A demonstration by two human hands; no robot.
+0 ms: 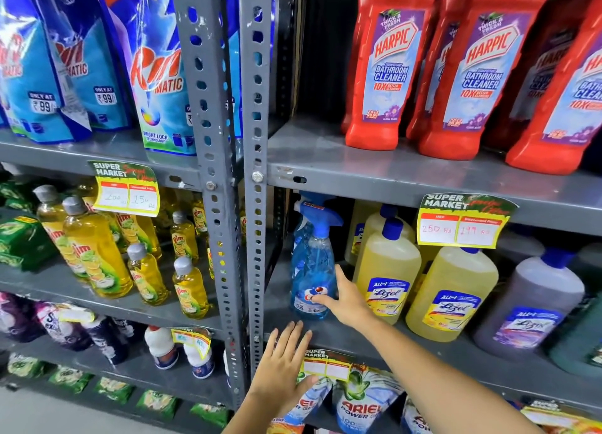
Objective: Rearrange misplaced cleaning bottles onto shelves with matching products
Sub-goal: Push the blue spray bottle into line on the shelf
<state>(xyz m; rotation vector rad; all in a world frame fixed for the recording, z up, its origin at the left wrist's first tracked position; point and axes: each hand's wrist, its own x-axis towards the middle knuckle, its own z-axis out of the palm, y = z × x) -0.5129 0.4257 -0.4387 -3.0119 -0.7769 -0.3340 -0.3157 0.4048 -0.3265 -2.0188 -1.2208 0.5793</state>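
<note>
A blue spray bottle (312, 264) with a blue trigger head stands upright at the left end of the middle right shelf (374, 339), next to yellow Lizol bottles (387, 270). My right hand (345, 300) rests against the spray bottle's lower right side, with the thumb on its label and the fingers spread, not closed around it. Lower down, my left hand (283, 365) lies flat with fingers apart on the front edge of that shelf, beside a yellow price tag (325, 367). Neither hand holds anything.
Red Harpic bottles (387, 68) fill the shelf above. Purple and green Lizol bottles (534, 306) stand further right. Across the grey uprights (228, 173), the left bay holds blue Rin pouches (156, 75), yellow Vim bottles (97, 254) and white bottles (161, 347). Ariel pouches (361, 404) sit below.
</note>
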